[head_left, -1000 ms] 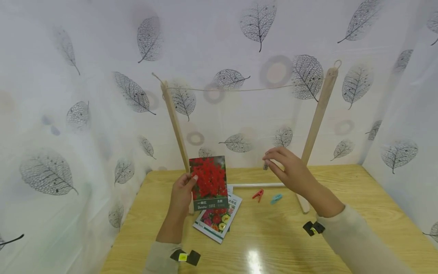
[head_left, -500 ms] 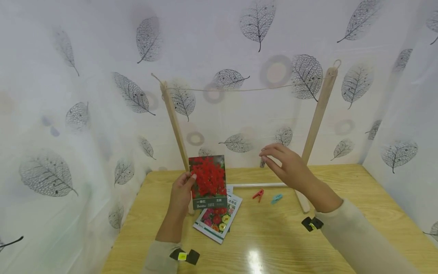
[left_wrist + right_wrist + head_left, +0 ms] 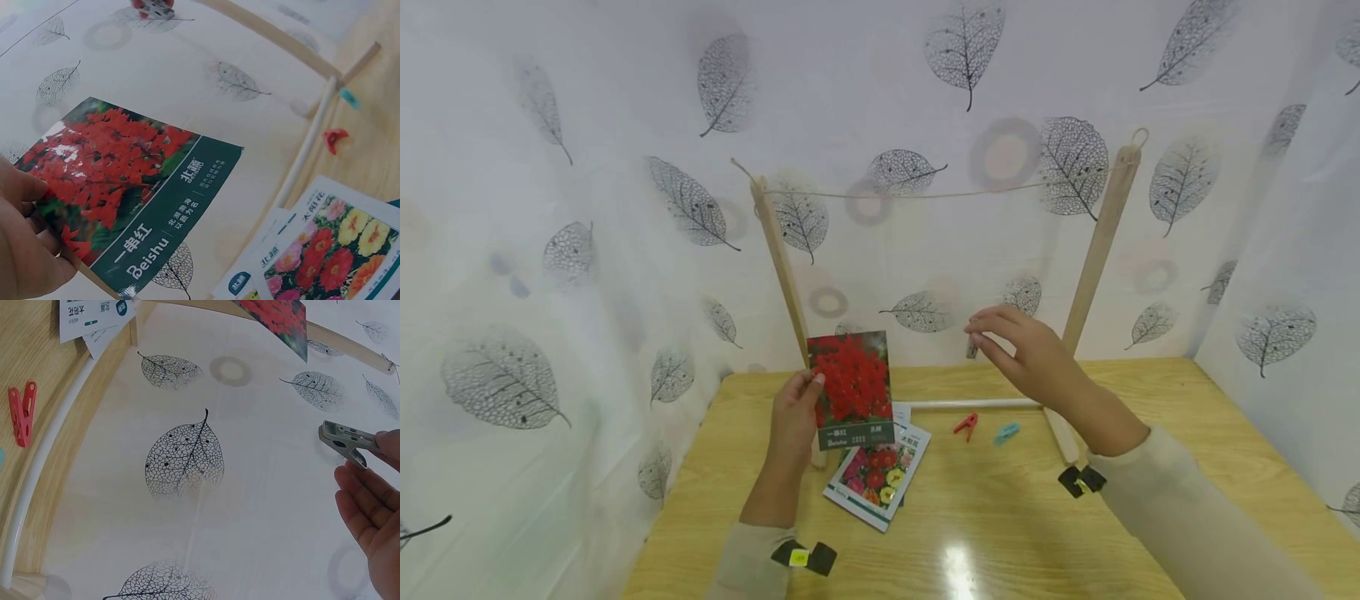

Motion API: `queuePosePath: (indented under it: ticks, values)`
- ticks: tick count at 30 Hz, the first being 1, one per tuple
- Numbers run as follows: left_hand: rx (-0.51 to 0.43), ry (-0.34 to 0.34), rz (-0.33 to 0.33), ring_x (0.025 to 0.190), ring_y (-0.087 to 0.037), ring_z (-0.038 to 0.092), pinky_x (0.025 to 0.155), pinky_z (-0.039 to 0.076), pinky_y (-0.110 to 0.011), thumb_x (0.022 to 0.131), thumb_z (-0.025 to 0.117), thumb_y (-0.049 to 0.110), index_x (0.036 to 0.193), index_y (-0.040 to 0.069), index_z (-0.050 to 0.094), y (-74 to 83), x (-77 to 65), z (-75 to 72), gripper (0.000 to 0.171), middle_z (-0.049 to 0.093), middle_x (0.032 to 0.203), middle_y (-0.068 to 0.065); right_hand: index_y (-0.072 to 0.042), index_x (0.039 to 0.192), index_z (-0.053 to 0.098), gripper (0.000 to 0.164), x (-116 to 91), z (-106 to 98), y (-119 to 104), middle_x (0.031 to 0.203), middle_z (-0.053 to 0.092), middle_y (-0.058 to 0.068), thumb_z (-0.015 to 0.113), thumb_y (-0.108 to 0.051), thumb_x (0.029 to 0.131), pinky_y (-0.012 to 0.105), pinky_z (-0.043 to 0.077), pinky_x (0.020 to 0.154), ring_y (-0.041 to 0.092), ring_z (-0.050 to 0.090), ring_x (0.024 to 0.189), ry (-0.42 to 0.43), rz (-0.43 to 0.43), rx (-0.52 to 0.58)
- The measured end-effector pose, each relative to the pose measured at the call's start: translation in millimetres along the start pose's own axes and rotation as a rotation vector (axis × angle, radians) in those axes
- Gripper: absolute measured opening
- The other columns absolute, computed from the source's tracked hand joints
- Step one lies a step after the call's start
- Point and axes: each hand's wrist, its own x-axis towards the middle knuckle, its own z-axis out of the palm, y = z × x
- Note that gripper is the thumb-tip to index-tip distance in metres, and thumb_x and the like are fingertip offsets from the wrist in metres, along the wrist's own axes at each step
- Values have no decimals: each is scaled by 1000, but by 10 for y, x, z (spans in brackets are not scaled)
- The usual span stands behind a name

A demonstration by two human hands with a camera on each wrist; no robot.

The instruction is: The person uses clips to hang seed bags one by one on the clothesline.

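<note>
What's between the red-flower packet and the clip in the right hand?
Nothing: the head view shows a bare gap between the packet and the grey clip, with the leaf-print backdrop behind.

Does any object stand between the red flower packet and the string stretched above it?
Nothing visible does: in the head view, only the leaf-patterned backdrop shows between the red flower packet and the string.
</note>
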Motion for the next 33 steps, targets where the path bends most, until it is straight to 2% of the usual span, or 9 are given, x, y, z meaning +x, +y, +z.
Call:
queuePosePath:
  ticks: [7, 14, 18, 25, 27, 33]
  values:
    - [-13, 5, 33, 96, -12, 51, 83, 45, -22, 106, 53, 26, 117, 0, 62, 22, -4, -8, 30, 60, 97, 3, -6, 111, 73, 25, 78, -23, -13, 114, 73, 11, 76, -2, 86, 43, 58, 86, 26, 70, 104, 5, -37, -8]
    - [31, 3, 40, 76, -13, 41, 67, 38, -24, 106, 51, 34, 112, 6, 62, 54, -9, 4, 31, 48, 88, 3, -7, 110, 74, 25, 153, -77, -35, 113, 74, 11, 77, -3, 86, 44, 59, 86, 26, 71, 103, 4, -36, -14]
    - [27, 3, 49, 69, -12, 38, 62, 36, -23, 106, 52, 35, 110, 6, 61, 71, -7, 21, 30, 46, 83, 3, -7, 110, 74, 26, 201, -90, -53, 113, 74, 12, 78, -3, 85, 44, 59, 85, 27, 72, 103, 5, -54, -11]
    - [-10, 18, 80, 79, -11, 37, 70, 33, -25, 106, 53, 30, 108, 2, 60, 96, 26, 56, 29, 41, 81, 5, -7, 110, 75, 25, 260, -110, -49, 114, 73, 12, 77, 0, 85, 44, 59, 85, 28, 71, 103, 14, -81, -3]
    - [-12, 17, 84, 76, -12, 36, 68, 33, -25, 106, 53, 30, 107, 2, 59, 98, 35, 61, 29, 40, 79, 5, -7, 109, 75, 25, 274, -119, -48, 115, 73, 12, 77, -1, 85, 44, 59, 84, 28, 71, 103, 11, -87, -5]
    - [-31, 2, 91, 83, -12, 40, 73, 37, -24, 106, 52, 28, 106, 2, 57, 141, 29, 74, 27, 42, 82, 5, -7, 109, 74, 24, 337, -159, -88, 117, 70, 13, 77, -2, 87, 41, 60, 82, 28, 70, 105, -14, -97, -2]
